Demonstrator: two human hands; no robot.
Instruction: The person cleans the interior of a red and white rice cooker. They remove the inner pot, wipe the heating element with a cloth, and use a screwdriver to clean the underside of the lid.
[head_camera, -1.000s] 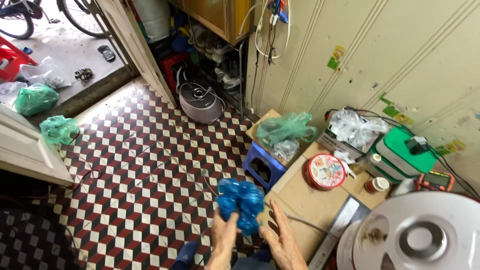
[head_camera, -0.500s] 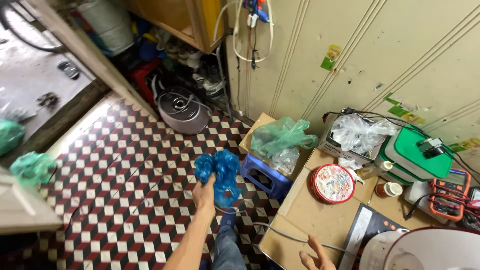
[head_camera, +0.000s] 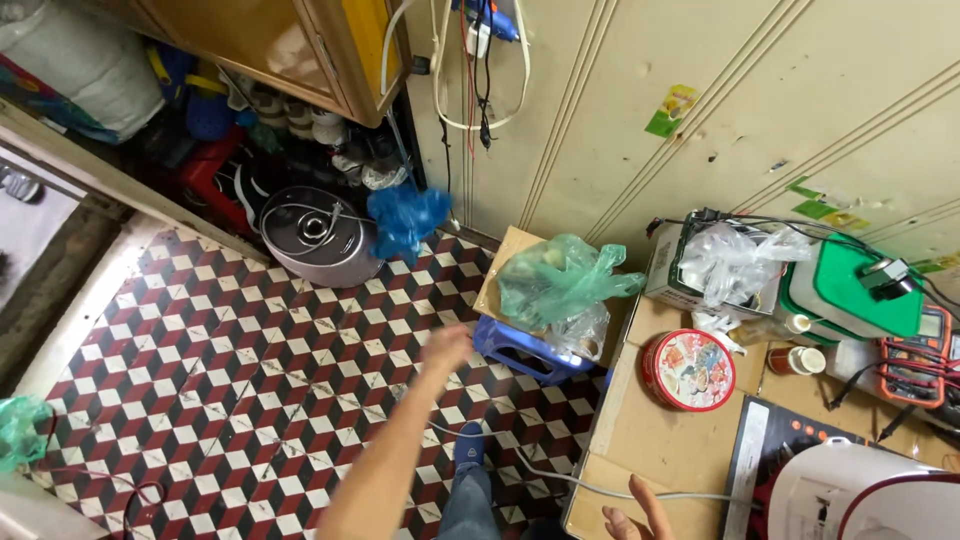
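Observation:
A crumpled blue plastic bag is in the air, blurred, above the checkered floor next to a round metal pot. My left hand is stretched out toward it, well short of it and holding nothing; it is blurred. My right hand shows only at the bottom edge, fingers spread over a cardboard sheet, touching nothing I can make out.
A green plastic bag sits on a blue stool. On the cardboard stand a round red tin and a white appliance. A white cable crosses the floor. A wooden cabinet hangs at the back.
The blue bag has left my left hand and flown farther away toward the pot and wall. My left arm has stretched forward; my right hand has stayed low by the cardboard.

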